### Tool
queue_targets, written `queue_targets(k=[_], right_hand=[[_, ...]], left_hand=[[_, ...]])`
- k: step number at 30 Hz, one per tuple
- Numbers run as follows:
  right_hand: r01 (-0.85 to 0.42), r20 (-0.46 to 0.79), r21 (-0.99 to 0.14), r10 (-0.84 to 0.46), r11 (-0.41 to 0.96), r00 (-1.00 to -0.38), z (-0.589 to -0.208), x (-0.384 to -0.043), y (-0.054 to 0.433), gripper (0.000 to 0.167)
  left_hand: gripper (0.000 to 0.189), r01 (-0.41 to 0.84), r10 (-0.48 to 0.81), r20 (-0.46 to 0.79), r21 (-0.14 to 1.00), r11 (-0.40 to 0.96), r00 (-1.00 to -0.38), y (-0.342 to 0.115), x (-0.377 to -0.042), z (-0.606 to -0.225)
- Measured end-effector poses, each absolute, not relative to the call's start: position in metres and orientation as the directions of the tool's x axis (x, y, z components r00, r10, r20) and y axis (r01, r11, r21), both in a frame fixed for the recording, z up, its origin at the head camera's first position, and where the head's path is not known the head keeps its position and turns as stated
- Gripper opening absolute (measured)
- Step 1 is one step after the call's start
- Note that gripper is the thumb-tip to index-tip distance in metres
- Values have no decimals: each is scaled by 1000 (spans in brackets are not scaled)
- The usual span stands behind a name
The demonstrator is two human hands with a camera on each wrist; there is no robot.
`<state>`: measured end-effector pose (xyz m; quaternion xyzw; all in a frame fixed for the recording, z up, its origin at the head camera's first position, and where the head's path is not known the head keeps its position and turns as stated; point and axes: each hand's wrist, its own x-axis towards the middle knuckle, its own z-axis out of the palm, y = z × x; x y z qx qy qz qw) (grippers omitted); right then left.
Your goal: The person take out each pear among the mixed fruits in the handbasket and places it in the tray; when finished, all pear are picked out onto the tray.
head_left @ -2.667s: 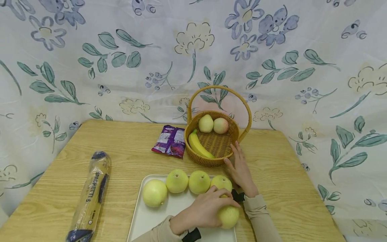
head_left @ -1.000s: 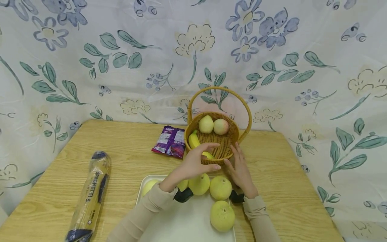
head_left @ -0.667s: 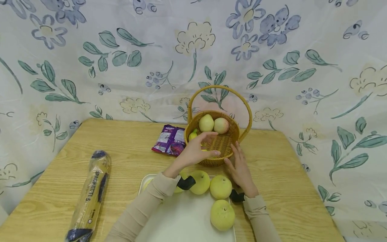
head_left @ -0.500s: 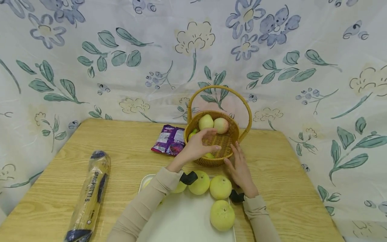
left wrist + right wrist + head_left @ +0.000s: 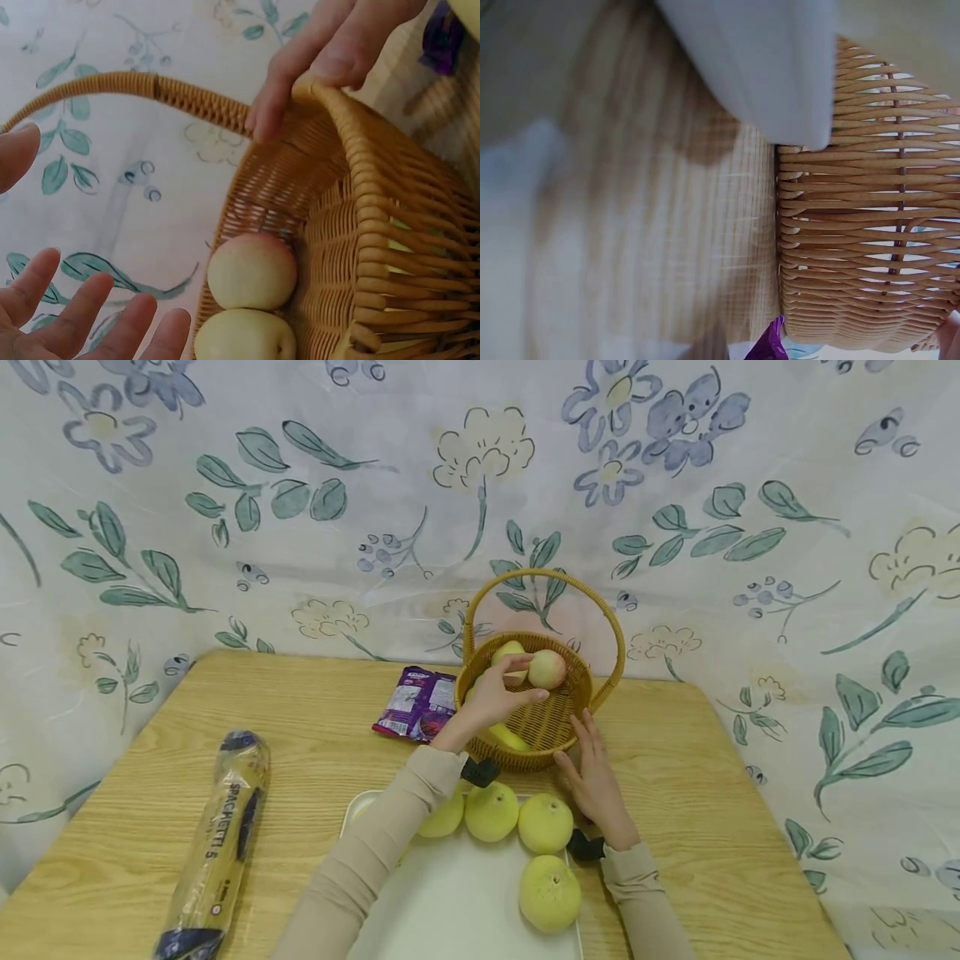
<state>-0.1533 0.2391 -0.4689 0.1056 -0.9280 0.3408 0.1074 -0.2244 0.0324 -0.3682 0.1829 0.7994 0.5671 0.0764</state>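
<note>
A brown wicker basket [image 5: 547,722] with a tall arched handle stands at the back of the table. Inside it are a blushed peach [image 5: 548,669], a yellow-green pear-like fruit [image 5: 509,649] and a banana [image 5: 510,739], partly covered by my left hand [image 5: 487,697]. That hand hovers over the basket's left side, fingers and thumb spread apart and nothing between them, close to the yellow-green fruit. In the left wrist view its fingers [image 5: 82,315] are apart from both round fruits. My right hand [image 5: 596,781] touches the basket's front right rim with extended fingers.
In front lies a white tray [image 5: 465,902] with several round yellow-green fruits [image 5: 551,893] along its edges; my left sleeve covers part of it. A purple packet [image 5: 416,702] sits left of the basket. A spaghetti pack [image 5: 217,843] lies at the far left.
My left hand has let go of a round fruit at the tray's right side and moved up and away over the basket, toward its back left. My right hand stays at the rim.
</note>
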Motion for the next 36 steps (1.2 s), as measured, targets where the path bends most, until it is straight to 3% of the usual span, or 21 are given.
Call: queue_targets(k=[11,17,28,36], right_hand=[[-278,288,-592,-125,756,-950,-471,-156,239,65],[-284,290,-591,-130,755,-948,-471,-156,239,65],[-274,279,-596,-125,755,-952,-469,-155,240,65],[-265,275,-602,-116,754,-955,-470,-155,240,65]], left_hand=[[70,95,308,-3,948,304,-951,36,-246,-377],[70,69,275,-8,961,268,-961,35,-256,-387],[72,59,210,-11,944,325,-978,42,-272,-385],[73,-15,201,-74,961,278,-977,46,-284,-385]])
